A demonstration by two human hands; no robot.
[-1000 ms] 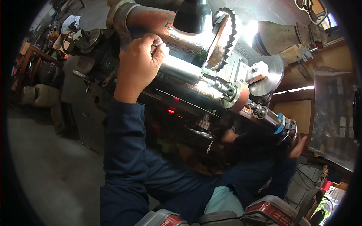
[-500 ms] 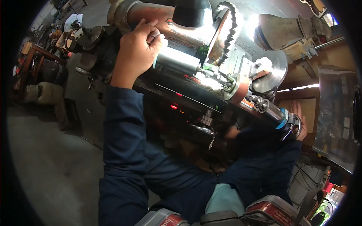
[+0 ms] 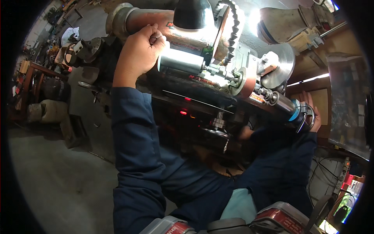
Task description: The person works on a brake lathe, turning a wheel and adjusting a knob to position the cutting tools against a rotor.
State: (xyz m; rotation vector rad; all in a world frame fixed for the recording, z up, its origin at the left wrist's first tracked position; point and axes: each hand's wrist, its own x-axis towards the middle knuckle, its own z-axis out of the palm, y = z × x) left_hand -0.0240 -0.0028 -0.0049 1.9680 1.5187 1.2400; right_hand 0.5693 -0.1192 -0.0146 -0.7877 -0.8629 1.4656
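Note:
My left hand (image 3: 139,54) is at the left end of a smooth bright metal cylinder (image 3: 181,61). Its fingers are curled together by the cylinder's end, and whatever they pinch is hidden. On the right, my right hand (image 3: 314,112) has straight, raised fingers behind a metal ring handle (image 3: 310,118). That handle is on the end of a dark cylinder (image 3: 286,106) with a blue band. Between the two cylinders runs a thin shaft through an orange-red round housing (image 3: 246,84).
Above the bright cylinder are a black lamp head (image 3: 193,15) and a black segmented hose (image 3: 233,33). A shiny disc (image 3: 282,66) stands behind the housing. Below it is a metal handwheel (image 3: 216,132). A clear plastic sheet (image 3: 346,101) hangs at right.
The whole view has shifted slightly. My left fingers are curled more closely at the cylinder's end. My right hand stays behind the ring handle, its fingers still straight.

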